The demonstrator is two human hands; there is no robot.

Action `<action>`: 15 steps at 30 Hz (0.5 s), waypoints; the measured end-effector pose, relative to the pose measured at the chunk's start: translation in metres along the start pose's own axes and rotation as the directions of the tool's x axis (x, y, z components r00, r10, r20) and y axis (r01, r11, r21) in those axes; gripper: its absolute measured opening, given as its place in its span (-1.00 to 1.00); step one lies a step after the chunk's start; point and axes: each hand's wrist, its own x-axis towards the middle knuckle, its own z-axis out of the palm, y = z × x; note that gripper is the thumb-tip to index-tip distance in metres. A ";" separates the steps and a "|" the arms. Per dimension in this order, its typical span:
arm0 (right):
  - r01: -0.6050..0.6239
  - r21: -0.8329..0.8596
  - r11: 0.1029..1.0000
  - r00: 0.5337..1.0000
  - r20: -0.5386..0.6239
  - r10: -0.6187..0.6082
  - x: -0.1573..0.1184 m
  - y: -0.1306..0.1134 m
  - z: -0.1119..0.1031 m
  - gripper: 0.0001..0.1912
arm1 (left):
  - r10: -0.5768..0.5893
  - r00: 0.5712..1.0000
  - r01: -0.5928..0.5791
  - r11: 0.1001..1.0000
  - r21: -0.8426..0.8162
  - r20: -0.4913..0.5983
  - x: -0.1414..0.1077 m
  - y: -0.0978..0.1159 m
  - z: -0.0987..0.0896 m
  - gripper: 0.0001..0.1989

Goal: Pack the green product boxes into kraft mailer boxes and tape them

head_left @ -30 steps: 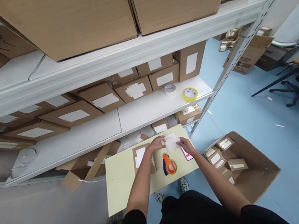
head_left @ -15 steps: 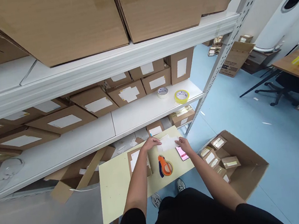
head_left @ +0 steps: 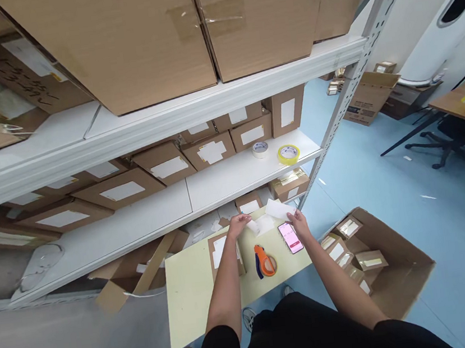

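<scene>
Over the far end of a pale yellow board (head_left: 190, 292), my right hand (head_left: 299, 224) pinches a white paper label (head_left: 278, 209), tilted up off the surface. My left hand (head_left: 238, 226) is closed at the edge of a small white paper strip (head_left: 253, 227). Between the hands, another white paper piece (head_left: 266, 224) lies on the board. Closer to me rests an orange and blue tape dispenser (head_left: 263, 260) with a roll in it. A phone (head_left: 290, 238) with a lit pink screen lies below my right hand. My left forearm partly covers a labelled cardboard box (head_left: 215, 252).
A large open carton (head_left: 400, 266) on the right holds several small taped boxes. Behind the board stands a shelf (head_left: 216, 177) with labelled boxes, a white tape roll (head_left: 260, 148) and a yellow tape roll (head_left: 288, 154). A metal post (head_left: 343, 92) rises at its right end.
White paper stretched between both hands before. Now my right hand has lifted a label up and away, apart from the piece at my left hand. The view has shifted slightly, uncovering the phone.
</scene>
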 end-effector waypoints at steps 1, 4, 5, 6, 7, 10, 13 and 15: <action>-0.006 0.012 1.000 1.000 0.029 0.005 -0.001 -0.002 0.002 -0.53 | 0.005 1.000 -0.005 1.000 0.002 0.008 -0.002 0.001 0.003 -0.61; -0.042 0.024 0.999 0.988 0.151 0.038 -0.005 -0.009 0.011 -0.56 | 0.048 0.999 -0.048 0.999 0.019 0.024 -0.011 0.008 0.013 -0.55; -0.047 0.010 0.999 0.979 0.201 0.044 -0.006 -0.012 0.015 -0.58 | 0.068 0.998 -0.069 0.997 0.019 0.010 -0.017 0.010 0.014 -0.53; -0.045 -0.012 0.999 0.966 0.254 0.046 -0.008 -0.014 0.020 -0.62 | 0.082 0.997 -0.082 0.997 0.006 -0.008 -0.025 0.012 0.014 -0.53; -0.036 -0.038 0.999 0.951 0.307 0.046 -0.010 -0.016 0.025 -0.67 | 0.084 0.996 -0.085 0.996 -0.024 -0.029 -0.034 0.013 0.011 -0.52; -0.003 -0.087 0.996 0.897 0.441 0.041 -0.016 -0.020 0.043 -0.75 | 0.032 0.999 -0.036 0.988 -0.152 -0.030 -0.075 0.007 -0.002 -0.40; 0.012 -0.075 0.997 0.858 0.512 0.028 -0.026 -0.023 0.068 -0.65 | -0.002 0.998 0.008 0.995 -0.101 0.067 -0.118 -0.006 -0.012 -0.47; 0.004 -0.061 0.998 0.855 0.518 0.028 -0.036 -0.024 0.085 -0.57 | -0.039 0.999 0.041 0.993 -0.109 0.020 -0.140 -0.014 -0.012 -0.50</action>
